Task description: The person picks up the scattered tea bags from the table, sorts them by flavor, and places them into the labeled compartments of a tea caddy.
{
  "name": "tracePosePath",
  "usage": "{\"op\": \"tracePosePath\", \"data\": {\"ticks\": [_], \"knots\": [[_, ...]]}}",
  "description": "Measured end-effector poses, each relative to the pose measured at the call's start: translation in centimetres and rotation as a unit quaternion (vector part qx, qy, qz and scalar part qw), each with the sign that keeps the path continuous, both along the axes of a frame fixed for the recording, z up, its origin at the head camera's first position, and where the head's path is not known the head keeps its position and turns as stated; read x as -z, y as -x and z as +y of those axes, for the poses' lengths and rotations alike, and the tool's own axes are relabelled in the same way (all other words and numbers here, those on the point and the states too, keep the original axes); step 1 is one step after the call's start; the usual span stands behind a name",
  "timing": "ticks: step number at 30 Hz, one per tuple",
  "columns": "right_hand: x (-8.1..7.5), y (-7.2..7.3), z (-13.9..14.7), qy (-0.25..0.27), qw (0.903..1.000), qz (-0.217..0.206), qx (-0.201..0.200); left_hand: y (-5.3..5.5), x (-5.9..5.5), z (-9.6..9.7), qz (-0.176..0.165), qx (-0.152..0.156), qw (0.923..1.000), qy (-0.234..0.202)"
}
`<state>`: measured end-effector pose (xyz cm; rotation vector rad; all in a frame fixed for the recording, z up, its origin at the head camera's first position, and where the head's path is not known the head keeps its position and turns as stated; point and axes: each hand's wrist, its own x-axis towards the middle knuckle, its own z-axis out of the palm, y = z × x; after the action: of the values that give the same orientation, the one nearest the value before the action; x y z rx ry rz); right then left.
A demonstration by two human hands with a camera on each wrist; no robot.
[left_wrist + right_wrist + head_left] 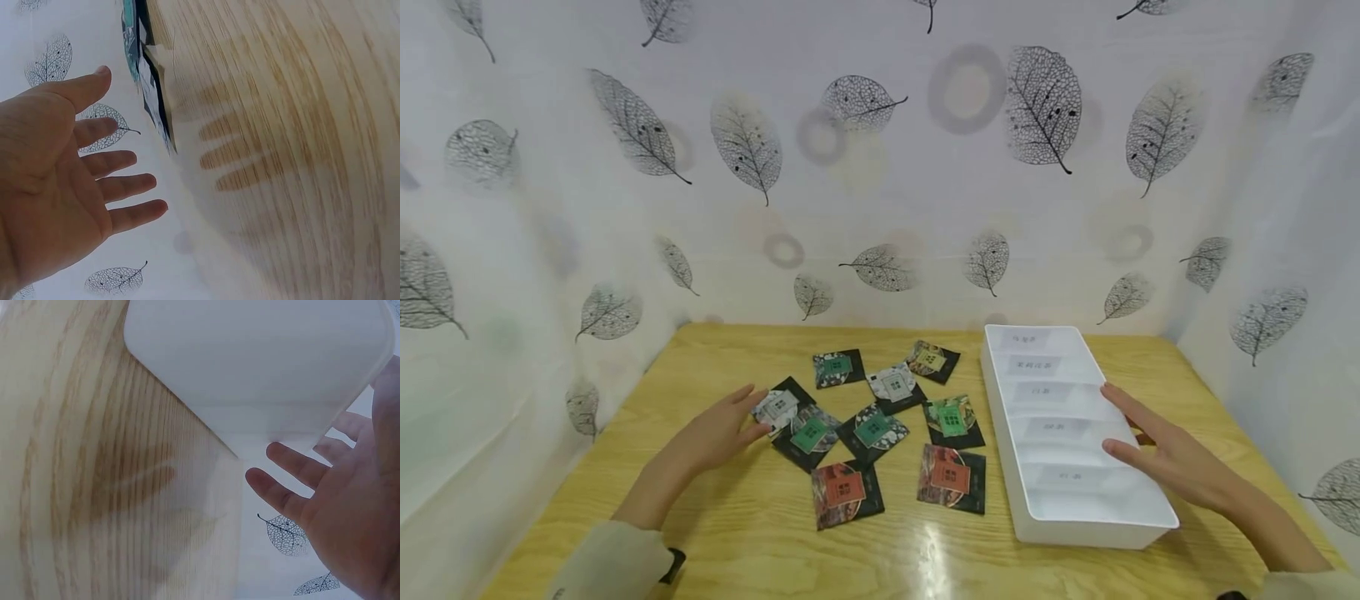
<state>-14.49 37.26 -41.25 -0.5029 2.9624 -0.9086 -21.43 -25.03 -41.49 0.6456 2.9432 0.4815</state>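
Note:
My left hand (718,433) hovers at the left end of several small square packets, its fingertips beside a packet with a white label (777,404). In the left wrist view that hand (81,169) has its fingers spread and nothing in them. Partly overlapping it lies a green-labelled packet (811,435). On the right stands a long white divided box (1093,535) with a paper label in most compartments. My right hand (1180,458) is at its right side, thumb and forefinger extended by the rim. The right wrist view shows the fingers loosely spread along the box wall (262,362).
Two red-labelled packets (838,494) lie nearest the front. Farther back are a bright green packet (953,419), a yellow one (933,360) and another green one (838,367). Everything is on a wood-grain table (737,542), walled by a leaf-print curtain (880,200).

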Motion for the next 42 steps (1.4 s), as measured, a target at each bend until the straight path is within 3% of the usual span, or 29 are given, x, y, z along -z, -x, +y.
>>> {"op": "tracePosePath", "data": {"ticks": [15,29,42], "knots": [[0.1,0.0,0.8,-0.003,0.9995,-0.005,-0.030,0.6,-0.1,0.2,-0.045,-0.021,0.9985,0.020],[0.3,0.1,1.3,0.045,0.9976,-0.022,-0.048,0.7,0.1,0.1,-0.054,-0.025,0.9979,0.024],[0.6,0.2,1.4,0.076,0.9950,-0.031,-0.056,1.3,0.6,0.0,-0.038,-0.016,0.9984,0.038]]}}
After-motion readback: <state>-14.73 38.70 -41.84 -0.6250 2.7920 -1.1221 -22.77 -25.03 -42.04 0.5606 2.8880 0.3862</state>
